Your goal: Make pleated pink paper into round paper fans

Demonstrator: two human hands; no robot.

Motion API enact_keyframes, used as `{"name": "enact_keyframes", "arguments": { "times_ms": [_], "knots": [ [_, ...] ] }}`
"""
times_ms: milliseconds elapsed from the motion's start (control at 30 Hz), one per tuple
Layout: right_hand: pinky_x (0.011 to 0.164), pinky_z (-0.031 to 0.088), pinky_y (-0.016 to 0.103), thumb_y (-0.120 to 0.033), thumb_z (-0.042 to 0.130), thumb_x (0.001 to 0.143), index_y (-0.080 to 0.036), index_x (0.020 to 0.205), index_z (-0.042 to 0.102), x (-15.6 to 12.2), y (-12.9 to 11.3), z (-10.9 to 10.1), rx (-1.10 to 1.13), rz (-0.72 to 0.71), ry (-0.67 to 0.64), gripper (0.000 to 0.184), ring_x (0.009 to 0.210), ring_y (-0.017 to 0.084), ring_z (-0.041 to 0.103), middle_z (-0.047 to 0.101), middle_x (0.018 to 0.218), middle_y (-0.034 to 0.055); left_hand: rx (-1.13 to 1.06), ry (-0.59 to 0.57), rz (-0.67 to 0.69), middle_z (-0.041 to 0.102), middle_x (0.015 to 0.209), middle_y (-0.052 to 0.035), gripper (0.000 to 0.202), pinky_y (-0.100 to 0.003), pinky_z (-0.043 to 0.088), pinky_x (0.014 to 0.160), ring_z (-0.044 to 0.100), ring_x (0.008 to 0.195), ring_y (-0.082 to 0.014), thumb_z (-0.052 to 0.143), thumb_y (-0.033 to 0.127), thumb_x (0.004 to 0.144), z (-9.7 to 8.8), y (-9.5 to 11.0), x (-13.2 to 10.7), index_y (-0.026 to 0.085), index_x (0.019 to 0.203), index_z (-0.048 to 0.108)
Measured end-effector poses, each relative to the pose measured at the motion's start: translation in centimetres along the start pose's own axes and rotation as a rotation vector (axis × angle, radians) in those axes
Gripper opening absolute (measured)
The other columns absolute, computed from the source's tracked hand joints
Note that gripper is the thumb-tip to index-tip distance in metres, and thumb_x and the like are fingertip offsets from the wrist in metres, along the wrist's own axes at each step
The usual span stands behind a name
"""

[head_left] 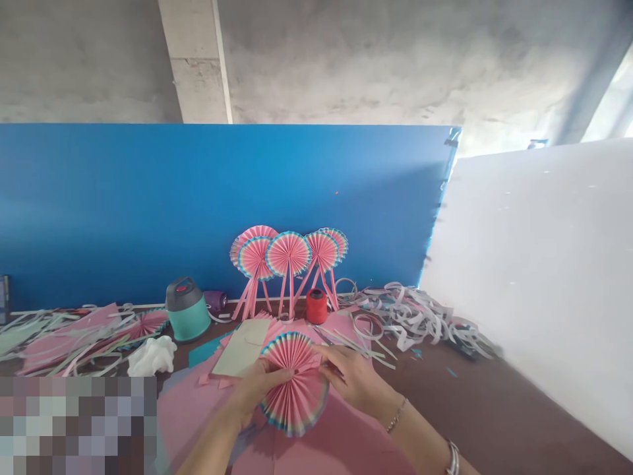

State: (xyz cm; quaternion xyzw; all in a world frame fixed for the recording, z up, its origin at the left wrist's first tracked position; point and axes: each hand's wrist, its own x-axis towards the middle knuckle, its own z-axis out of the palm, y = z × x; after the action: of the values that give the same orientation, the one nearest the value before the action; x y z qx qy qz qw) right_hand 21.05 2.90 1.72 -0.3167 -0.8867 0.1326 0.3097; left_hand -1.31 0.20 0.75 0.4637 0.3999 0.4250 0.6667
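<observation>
A round pleated pink paper fan [297,406] with a blue, yellow and pink striped rim is spread almost into a full circle in front of me. My left hand [254,390] grips it at the left, the thumb lying across the pleats near its centre. At the right side, the fingers of my right hand [355,377] are pinched on the fan where its pleated edges come together. Pink paper sheets [198,422] lie under the fan. Just behind my left hand is a pale green sheet [241,348] on a pink stack.
Several finished fans [288,254] on pink sticks lean against the blue partition [123,211]. Nearby are a red thread spool [316,307], a teal and grey container [186,313] and crumpled white tissue [152,356]. Curled paper strips [410,316] pile up at the right, before a white panel [554,264].
</observation>
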Motion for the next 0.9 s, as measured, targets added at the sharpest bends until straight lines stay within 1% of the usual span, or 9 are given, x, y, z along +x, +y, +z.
{"name": "enact_keyframes", "arguments": {
  "times_ms": [100,233,367,500,600,667,767,833,900],
  "knots": [
    [0.073,0.048,0.033,-0.014,0.048,0.088,-0.023,0.127,0.05,-0.13,-0.18,0.06,-0.001,0.017,-0.014,0.039,0.083,0.021,0.062,0.067,0.094,0.0072,0.043,-0.018,-0.008,0.074,0.088,-0.014,0.043,-0.034,0.049,0.078,0.068,0.083,-0.0265,0.078,0.039,0.065,-0.31,0.0,-0.04,0.009,0.095,0.072],
    [0.073,0.047,0.032,-0.016,0.049,0.088,-0.022,0.115,0.056,-0.21,-0.46,0.06,-0.021,-0.001,0.009,0.028,0.085,0.021,0.062,0.067,0.096,0.0077,0.062,-0.02,-0.009,0.074,0.09,-0.0139,0.046,-0.034,0.05,0.078,0.068,0.084,-0.0269,0.078,0.041,0.064,-0.31,0.14,-0.19,0.009,0.096,0.072],
    [0.066,0.046,0.029,-0.015,0.049,0.088,-0.021,0.111,0.055,-0.09,-0.47,0.09,-0.042,0.003,0.033,0.025,0.076,0.019,0.062,0.067,0.086,0.0054,0.072,-0.002,-0.01,0.074,0.089,-0.0137,0.046,-0.035,0.049,0.08,0.068,0.084,-0.0271,0.078,0.042,0.062,-0.12,0.36,-0.3,0.009,0.094,0.072],
    [0.067,0.045,0.029,-0.015,0.05,0.088,-0.02,0.101,0.057,-0.01,-0.28,0.27,-0.056,-0.028,0.057,0.016,0.077,0.019,0.062,0.067,0.088,0.0063,0.065,-0.027,-0.001,0.074,0.089,-0.0135,0.047,-0.035,0.049,0.079,0.068,0.083,-0.0269,0.078,0.041,0.062,-0.12,0.48,-0.39,0.009,0.096,0.072],
    [0.064,0.043,0.028,-0.015,0.05,0.088,-0.019,0.091,0.058,-0.01,-0.14,0.43,-0.083,-0.054,0.083,0.01,0.073,0.018,0.061,0.067,0.082,0.0049,0.079,0.011,-0.004,0.074,0.087,-0.0137,0.046,-0.034,0.05,0.076,0.068,0.081,-0.0263,0.078,0.042,0.063,-0.22,0.41,-0.36,0.009,0.094,0.073],
    [0.063,0.042,0.027,-0.013,0.049,0.088,-0.019,0.085,0.057,0.0,-0.1,0.53,-0.109,-0.086,0.102,0.011,0.072,0.017,0.06,0.066,0.079,0.0038,0.088,0.049,-0.003,0.074,0.085,-0.0135,0.045,-0.033,0.05,0.075,0.068,0.08,-0.0256,0.078,0.043,0.063,-0.24,0.32,-0.28,0.01,0.093,0.073],
    [0.061,0.039,0.027,-0.011,0.046,0.089,-0.019,0.081,0.055,0.09,-0.28,0.65,-0.181,-0.122,0.139,0.014,0.068,0.017,0.057,0.064,0.075,0.0032,0.102,0.114,0.015,0.075,0.082,-0.0133,0.045,-0.031,0.05,0.07,0.068,0.077,-0.025,0.077,0.046,0.063,-0.05,0.23,-0.13,0.009,0.088,0.074],
    [0.06,0.037,0.028,-0.011,0.045,0.089,-0.019,0.079,0.054,0.17,-0.55,0.72,-0.235,-0.134,0.165,0.015,0.066,0.017,0.056,0.063,0.073,0.0028,0.071,0.153,0.043,0.075,0.082,-0.0132,0.045,-0.03,0.05,0.069,0.069,0.076,-0.025,0.077,0.048,0.063,0.23,0.17,-0.07,0.01,0.086,0.074],
    [0.06,0.035,0.028,-0.011,0.045,0.088,-0.019,0.077,0.054,0.26,-0.82,0.82,-0.273,-0.139,0.187,0.016,0.065,0.017,0.054,0.062,0.071,0.0023,-0.009,0.176,0.071,0.075,0.083,-0.0129,0.044,-0.031,0.051,0.072,0.069,0.078,-0.0253,0.077,0.048,0.063,0.58,0.05,0.02,0.01,0.085,0.074]
  ]
}}
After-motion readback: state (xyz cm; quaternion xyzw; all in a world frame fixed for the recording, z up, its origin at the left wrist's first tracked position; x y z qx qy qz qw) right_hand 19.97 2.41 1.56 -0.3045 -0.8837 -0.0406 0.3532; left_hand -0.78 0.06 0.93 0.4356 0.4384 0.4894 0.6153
